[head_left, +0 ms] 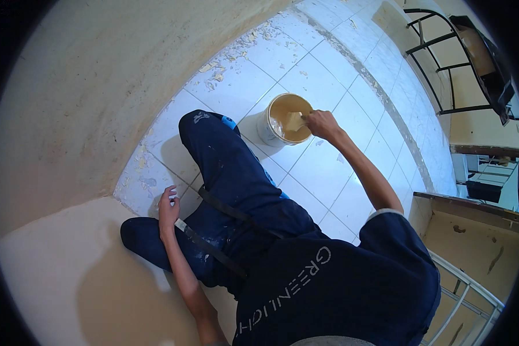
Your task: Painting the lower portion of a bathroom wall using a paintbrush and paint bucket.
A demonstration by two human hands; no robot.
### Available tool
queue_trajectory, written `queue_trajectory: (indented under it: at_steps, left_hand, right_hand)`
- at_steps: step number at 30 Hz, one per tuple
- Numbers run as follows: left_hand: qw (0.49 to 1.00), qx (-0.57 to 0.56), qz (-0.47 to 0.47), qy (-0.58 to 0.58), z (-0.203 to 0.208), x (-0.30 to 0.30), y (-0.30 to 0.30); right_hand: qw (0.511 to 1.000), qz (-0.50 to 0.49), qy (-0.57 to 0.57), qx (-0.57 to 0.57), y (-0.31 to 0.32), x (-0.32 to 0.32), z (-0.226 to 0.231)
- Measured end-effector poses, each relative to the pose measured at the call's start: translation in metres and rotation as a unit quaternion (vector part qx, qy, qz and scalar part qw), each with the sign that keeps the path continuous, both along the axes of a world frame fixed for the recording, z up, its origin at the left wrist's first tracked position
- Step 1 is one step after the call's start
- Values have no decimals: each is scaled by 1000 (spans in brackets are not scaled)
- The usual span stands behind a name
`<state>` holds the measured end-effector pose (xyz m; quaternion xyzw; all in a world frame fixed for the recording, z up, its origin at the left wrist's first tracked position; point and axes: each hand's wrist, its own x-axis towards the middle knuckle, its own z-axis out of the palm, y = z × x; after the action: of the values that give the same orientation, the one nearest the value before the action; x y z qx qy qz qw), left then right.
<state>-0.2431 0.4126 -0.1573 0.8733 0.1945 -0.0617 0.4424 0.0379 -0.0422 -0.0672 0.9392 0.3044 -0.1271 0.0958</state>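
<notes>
A white bucket [264, 128] with a cream-coloured inside stands on the tiled floor beyond my bent right knee. My right hand [322, 123] is over its right rim, closed round the handle end of a flat, cream-coated tool [295, 121]. The tool's wide end is inside the bucket; whether it is a brush or a putty knife I cannot tell. Some wet-looking cream material and a shiny patch show within. My left hand [168, 209] rests by my left thigh, fingers loosely apart, holding nothing. Near its wrist lies a dark strap [207, 245] with a pale end.
A stained cream wall [115, 75] rises close on the left. Flakes of paint [218, 70] litter the white tiles along its foot. A black metal frame [444, 66] stands at the far right, and a pale metal rail [464, 282] at the lower right.
</notes>
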Motion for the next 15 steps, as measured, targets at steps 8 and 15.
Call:
queue_trajectory:
  at_steps: [8, 15]
  left_hand:
    - [1000, 4, 16, 24, 4, -3, -1]
    - [1000, 5, 5, 11, 1, -3, 1]
  right_hand:
    - [994, 83, 5, -72, 8, 35, -57]
    - [991, 114, -4, -68, 10, 38, -68]
